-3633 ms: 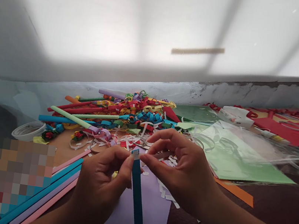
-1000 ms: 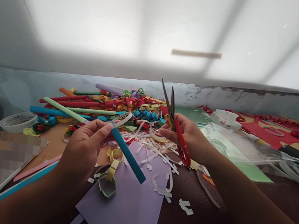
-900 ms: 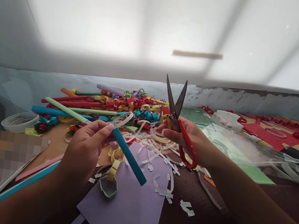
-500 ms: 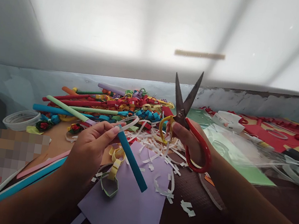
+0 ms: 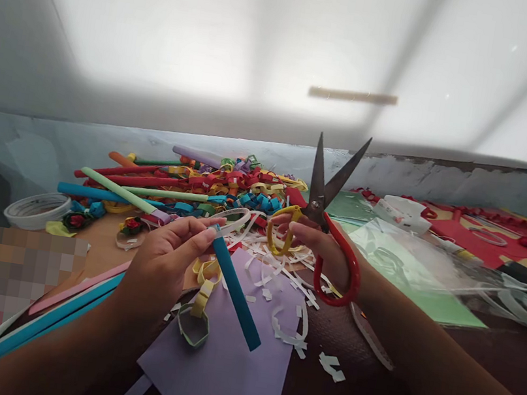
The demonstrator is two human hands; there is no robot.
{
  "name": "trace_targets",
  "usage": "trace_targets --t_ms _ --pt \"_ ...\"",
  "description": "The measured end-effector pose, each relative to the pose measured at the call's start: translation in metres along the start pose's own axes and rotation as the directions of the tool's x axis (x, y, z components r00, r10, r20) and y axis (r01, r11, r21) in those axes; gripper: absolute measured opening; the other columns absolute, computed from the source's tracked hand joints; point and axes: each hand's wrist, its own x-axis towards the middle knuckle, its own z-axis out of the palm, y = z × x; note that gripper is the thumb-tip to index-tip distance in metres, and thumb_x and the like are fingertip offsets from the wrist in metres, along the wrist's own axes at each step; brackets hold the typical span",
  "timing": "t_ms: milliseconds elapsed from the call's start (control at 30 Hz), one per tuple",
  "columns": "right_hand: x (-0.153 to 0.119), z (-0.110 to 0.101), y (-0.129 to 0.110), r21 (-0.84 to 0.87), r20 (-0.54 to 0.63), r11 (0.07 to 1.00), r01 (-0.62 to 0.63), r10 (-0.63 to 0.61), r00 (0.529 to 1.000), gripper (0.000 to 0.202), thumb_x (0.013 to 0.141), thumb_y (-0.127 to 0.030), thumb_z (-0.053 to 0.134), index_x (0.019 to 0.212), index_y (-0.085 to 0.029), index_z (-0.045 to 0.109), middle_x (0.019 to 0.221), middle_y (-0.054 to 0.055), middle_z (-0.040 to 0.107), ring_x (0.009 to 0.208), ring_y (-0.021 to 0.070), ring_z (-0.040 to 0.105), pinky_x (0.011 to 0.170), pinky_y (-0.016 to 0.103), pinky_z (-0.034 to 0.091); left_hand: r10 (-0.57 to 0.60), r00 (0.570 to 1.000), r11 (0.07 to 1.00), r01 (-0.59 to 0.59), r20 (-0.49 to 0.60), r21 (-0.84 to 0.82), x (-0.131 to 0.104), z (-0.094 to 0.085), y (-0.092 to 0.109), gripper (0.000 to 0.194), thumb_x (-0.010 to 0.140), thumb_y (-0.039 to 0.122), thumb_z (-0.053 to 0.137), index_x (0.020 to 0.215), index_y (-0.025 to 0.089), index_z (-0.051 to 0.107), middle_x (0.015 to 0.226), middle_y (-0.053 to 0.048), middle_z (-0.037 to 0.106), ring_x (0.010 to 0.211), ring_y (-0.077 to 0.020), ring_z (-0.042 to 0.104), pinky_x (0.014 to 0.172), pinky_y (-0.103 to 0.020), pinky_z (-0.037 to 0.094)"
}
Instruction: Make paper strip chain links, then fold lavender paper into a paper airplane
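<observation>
Between thumb and fingers, my left hand [image 5: 167,262] pinches a blue paper strip [image 5: 237,291] at its upper end; the strip slants down to the right. A narrow white strip [image 5: 235,220] curves from the same pinch. My right hand [image 5: 325,249] holds scissors [image 5: 315,208] by one red and one yellow handle, with the blades spread and pointing up. Below the blue strip lies a purple paper sheet [image 5: 238,365]. A short paper chain [image 5: 201,300] of yellow and green links lies on it, close to my left hand.
Colourful paper chains and rolled paper sticks [image 5: 225,185] are heaped at the back. White scraps [image 5: 332,367] litter the dark table. A white tape roll [image 5: 37,210] is at left; green paper [image 5: 450,304] under clear plastic and red paper [image 5: 499,242] lie at right.
The scissors have turned slightly and come down a little, their blades still spread. My left hand and the blue strip have shifted slightly right and down.
</observation>
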Motion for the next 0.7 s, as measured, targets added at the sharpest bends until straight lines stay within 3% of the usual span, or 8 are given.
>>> trace_targets --t_ms 133,200,300,467,600,700 --pt "-0.002 -0.002 -0.006 0.068 0.047 0.997 0.023 -0.026 0.999 0.043 0.096 -0.053 0.045 0.078 -0.019 0.064 0.085 0.006 0.068 0.082 0.0209 0.065 0.079 0.034 0.052 0.024 1.000 0.999 -0.025 -0.013 -0.035 0.000 -0.001 -0.003 0.015 0.076 0.033 0.079 0.073 0.020 0.072 0.083 -0.002 0.072 0.085 -0.0175 0.067 0.076 -0.026 0.056" --pt "-0.007 -0.005 -0.018 0.022 0.186 1.000 0.000 -0.004 0.983 0.049 0.095 -0.059 0.047 0.069 -0.019 0.062 0.072 0.004 0.066 0.070 0.0191 0.062 0.070 0.032 0.050 0.065 0.997 0.996 -0.067 -0.034 -0.053 0.001 -0.001 -0.003 0.012 0.078 0.031 0.078 0.077 0.020 0.074 0.097 -0.004 0.075 0.100 -0.0200 0.067 0.088 -0.028 0.055" --pt "-0.017 -0.008 -0.041 -0.169 0.380 0.985 -0.020 0.084 0.921 0.057 0.095 -0.065 0.043 0.063 -0.020 0.059 0.064 0.002 0.063 0.062 0.0165 0.057 0.063 0.030 0.045 0.166 0.983 0.982 -0.172 -0.083 -0.073 0.001 -0.002 -0.002 0.010 0.083 0.029 0.074 0.077 0.020 0.074 0.111 -0.004 0.073 0.118 -0.0219 0.062 0.103 -0.030 0.048" --pt "-0.026 -0.003 -0.060 -0.287 0.421 0.950 -0.127 0.244 0.874 0.051 0.086 -0.068 0.055 0.064 -0.022 0.057 0.068 0.003 0.061 0.063 0.0189 0.056 0.056 0.029 0.042 0.265 0.947 0.955 -0.283 -0.184 -0.084 0.000 -0.002 0.002 0.013 0.084 0.025 0.072 0.072 0.022 0.070 0.092 0.002 0.071 0.099 -0.0151 0.064 0.097 -0.027 0.049" --pt "-0.028 0.009 -0.056 -0.330 0.452 0.941 -0.077 0.229 0.862 0.057 0.082 -0.075 0.058 0.064 -0.021 0.050 0.066 0.000 0.053 0.060 0.0160 0.049 0.052 0.027 0.035 0.223 0.966 0.970 -0.234 -0.132 -0.072 -0.006 0.000 0.002 0.012 0.085 0.028 0.072 0.074 0.022 0.071 0.100 -0.001 0.072 0.110 -0.0213 0.064 0.099 -0.031 0.049" --pt "-0.029 0.018 -0.053 -0.237 0.488 0.970 -0.055 0.168 0.856 0.057 0.087 -0.074 0.054 0.069 -0.020 0.054 0.067 -0.002 0.054 0.061 0.0139 0.048 0.054 0.026 0.034 0.208 0.978 0.977 -0.209 -0.027 -0.035 -0.012 0.002 0.001 0.015 0.086 0.031 0.072 0.075 0.022 0.071 0.113 -0.002 0.071 0.121 -0.0238 0.059 0.102 -0.031 0.046"
